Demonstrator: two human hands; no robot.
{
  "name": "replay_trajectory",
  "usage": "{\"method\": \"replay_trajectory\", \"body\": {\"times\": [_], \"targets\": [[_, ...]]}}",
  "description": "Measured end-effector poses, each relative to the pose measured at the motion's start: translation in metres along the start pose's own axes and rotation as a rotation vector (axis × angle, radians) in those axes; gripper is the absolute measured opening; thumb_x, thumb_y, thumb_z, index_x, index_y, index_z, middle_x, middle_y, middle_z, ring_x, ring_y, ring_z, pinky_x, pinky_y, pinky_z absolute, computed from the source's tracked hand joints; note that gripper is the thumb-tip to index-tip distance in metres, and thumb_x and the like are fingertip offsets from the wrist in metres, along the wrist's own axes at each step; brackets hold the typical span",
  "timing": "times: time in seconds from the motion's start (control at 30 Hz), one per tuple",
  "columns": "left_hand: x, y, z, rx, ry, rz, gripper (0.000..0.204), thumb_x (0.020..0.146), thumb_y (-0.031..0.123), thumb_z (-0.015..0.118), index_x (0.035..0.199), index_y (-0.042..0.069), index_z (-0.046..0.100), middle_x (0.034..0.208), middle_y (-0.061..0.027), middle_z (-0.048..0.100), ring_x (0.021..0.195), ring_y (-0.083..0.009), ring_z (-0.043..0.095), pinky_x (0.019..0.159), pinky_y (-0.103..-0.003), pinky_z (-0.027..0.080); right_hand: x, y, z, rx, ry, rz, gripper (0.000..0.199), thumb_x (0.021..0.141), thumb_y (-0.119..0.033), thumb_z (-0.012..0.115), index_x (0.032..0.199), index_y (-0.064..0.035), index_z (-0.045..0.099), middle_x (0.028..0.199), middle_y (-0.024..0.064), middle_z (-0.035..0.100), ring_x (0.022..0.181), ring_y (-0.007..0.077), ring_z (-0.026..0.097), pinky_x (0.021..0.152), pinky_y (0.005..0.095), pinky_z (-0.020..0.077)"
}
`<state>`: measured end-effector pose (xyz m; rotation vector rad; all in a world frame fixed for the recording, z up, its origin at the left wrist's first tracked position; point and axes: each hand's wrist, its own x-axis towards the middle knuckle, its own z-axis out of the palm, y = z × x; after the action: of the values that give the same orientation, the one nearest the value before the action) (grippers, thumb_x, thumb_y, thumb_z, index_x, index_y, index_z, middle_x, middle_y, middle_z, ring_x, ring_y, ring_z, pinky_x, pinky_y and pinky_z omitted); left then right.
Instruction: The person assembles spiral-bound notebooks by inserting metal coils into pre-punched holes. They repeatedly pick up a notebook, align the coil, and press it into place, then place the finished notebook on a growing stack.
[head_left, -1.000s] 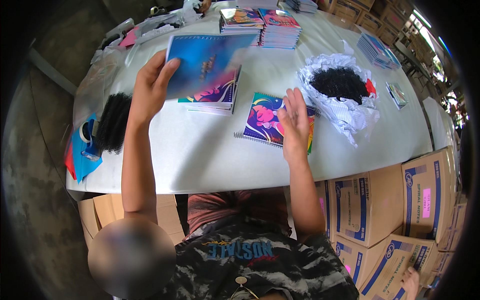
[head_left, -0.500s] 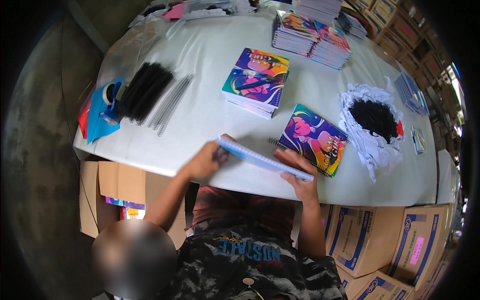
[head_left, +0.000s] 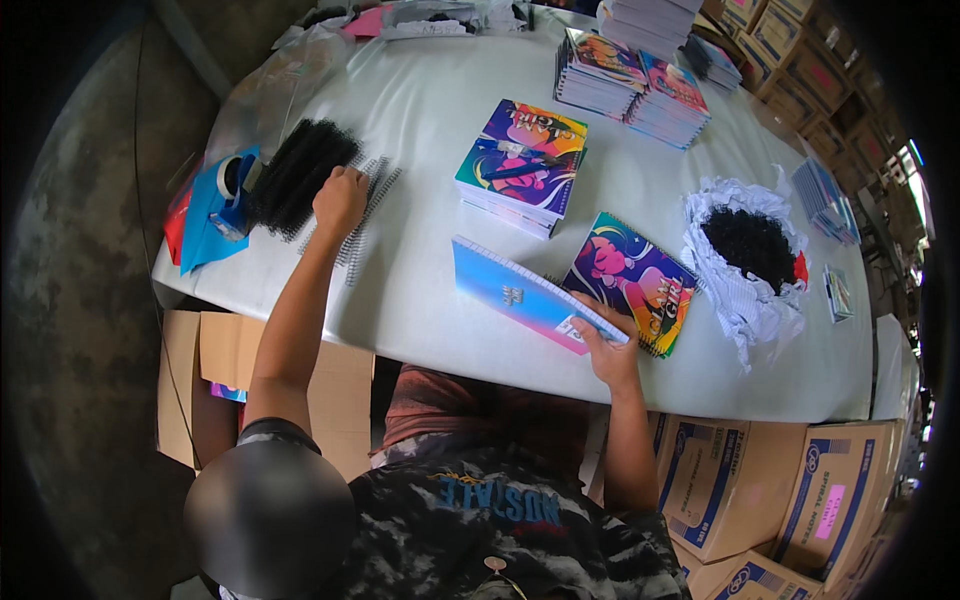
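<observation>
My right hand (head_left: 608, 342) grips the right end of a notebook (head_left: 520, 296), thumb on its blue-to-pink cover and fingers behind. The notebook is held tilted above the table's near edge, its row of binding holes along the top. Out to the left, my left hand (head_left: 342, 200) rests over thin silver-grey spiral binding coils (head_left: 372, 215) beside a pile of black coils (head_left: 305, 175). Its fingers are curled closed, and whatever they pinch is hidden. Under my right hand's fingers lies a spiral notebook (head_left: 630, 280) with a colourful illustrated cover.
A notebook stack (head_left: 525, 160) with a pen on top stands mid-table. More bound stacks (head_left: 670, 95) are at the back. Crumpled paper (head_left: 712, 300) holds black coils at the right; a blue tape dispenser (head_left: 232, 205) sits far left. Cartons (head_left: 735, 480) stand below the table's right side.
My left hand has let go of the notebook and moved left and away to the coils. The notebook has turned, showing more of its blue-pink cover, still in my right hand.
</observation>
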<state>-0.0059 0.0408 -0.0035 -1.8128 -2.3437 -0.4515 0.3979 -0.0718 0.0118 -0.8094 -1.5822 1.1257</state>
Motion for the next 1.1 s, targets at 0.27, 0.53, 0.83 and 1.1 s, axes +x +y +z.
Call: {"method": "replay_trajectory", "body": {"times": [0.27, 0.53, 0.83, 1.1], "targets": [[-0.008, 0.004, -0.016, -0.255, -0.118, -0.156, 0.029, 0.08, 0.028, 0.06, 0.102, 0.009, 0.057, 0.1, -0.0118, 0.062, 0.094, -0.0296, 0.059, 0.077, -0.04, 0.047, 0.002, -0.001, -0.004, 0.001, 0.037, 0.013, 0.029, 0.079, 0.002, 0.062, 0.108, 0.0049, 0.06, 0.102, 0.0103, 0.065, 0.089, 0.0118, 0.059, 0.082, 0.0239, 0.0452], [-0.008, -0.007, -0.023, -0.187, -0.047, -0.13, 0.027, 0.077, 0.035, 0.065, 0.091, 0.012, 0.067, 0.095, -0.0105, 0.061, 0.092, -0.0285, 0.059, 0.077, -0.041, 0.047, 0.003, 0.0, -0.005, 0.034, 0.043, 0.048, 0.029, 0.08, 0.0, 0.063, 0.109, 0.0045, 0.06, 0.105, 0.0114, 0.064, 0.092, 0.012, 0.059, 0.083, 0.0244, 0.0452], [-0.064, 0.067, -0.093, -0.898, -0.478, 0.353, 0.029, 0.092, 0.024, 0.046, 0.101, -0.001, 0.057, 0.086, -0.0149, 0.059, 0.081, -0.022, 0.057, 0.078, -0.03, 0.044, 0.005, 0.004, 0.0, 0.007, 0.109, 0.033, 0.028, 0.081, 0.002, 0.061, 0.11, 0.0032, 0.06, 0.101, 0.0093, 0.065, 0.086, 0.0092, 0.059, 0.077, 0.0218, 0.0465], [-0.077, 0.093, -0.085, -0.879, -0.471, 0.387, 0.036, 0.094, 0.035, 0.047, 0.091, 0.001, 0.055, 0.068, -0.0005, 0.048, 0.063, -0.0106, 0.041, 0.061, -0.025, 0.038, 0.005, 0.001, -0.001, 0.007, 0.053, -0.005, 0.027, 0.082, 0.003, 0.061, 0.109, 0.0028, 0.061, 0.104, 0.0113, 0.065, 0.089, 0.0104, 0.06, 0.079, 0.0232, 0.047]]}}
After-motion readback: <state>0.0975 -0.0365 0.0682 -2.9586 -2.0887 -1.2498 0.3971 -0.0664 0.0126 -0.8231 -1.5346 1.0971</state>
